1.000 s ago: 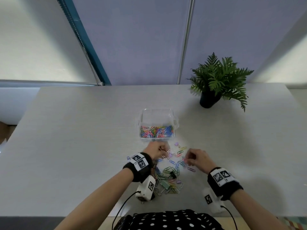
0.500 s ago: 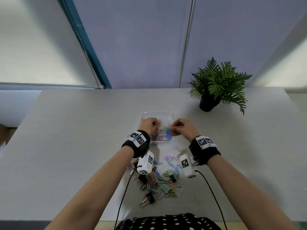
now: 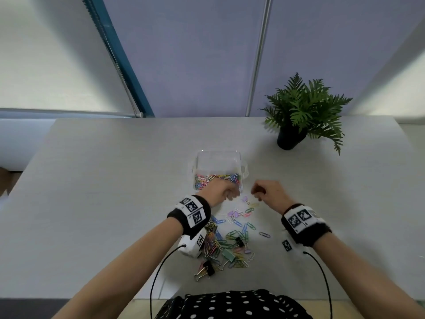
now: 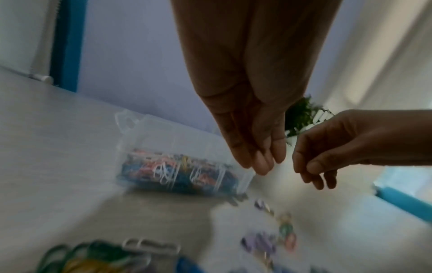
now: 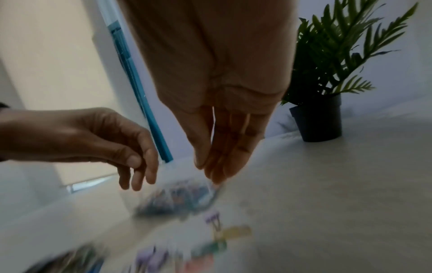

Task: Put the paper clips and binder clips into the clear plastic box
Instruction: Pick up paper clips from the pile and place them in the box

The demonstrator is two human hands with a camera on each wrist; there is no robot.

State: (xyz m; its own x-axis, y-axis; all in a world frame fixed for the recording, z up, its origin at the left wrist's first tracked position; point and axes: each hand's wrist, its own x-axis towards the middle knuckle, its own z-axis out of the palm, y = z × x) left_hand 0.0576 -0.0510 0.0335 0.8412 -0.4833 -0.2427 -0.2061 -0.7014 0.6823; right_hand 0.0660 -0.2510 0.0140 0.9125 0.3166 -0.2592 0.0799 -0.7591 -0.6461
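The clear plastic box (image 3: 243, 168) stands mid-table, its floor covered with coloured paper clips (image 3: 215, 179). My left hand (image 3: 226, 194) hovers just in front of the box's near wall, fingers loosely hanging and holding nothing, as the left wrist view shows (image 4: 259, 160). My right hand (image 3: 258, 192) is to the right of it, beside the box's near right corner, fingers relaxed and empty (image 5: 217, 170). Below both hands lies a loose pile of paper clips (image 3: 232, 242) with a black binder clip (image 3: 207, 269), a green one (image 3: 227, 254) and a small purple one (image 3: 246, 199).
A potted fern (image 3: 299, 116) stands at the back right of the grey table (image 3: 103, 192). The table's near edge is just in front of my body. Cables run from both wrist cameras toward me.
Both hands went from the pile up over the box, and now have drawn back toward me, empty, to just in front of the box.
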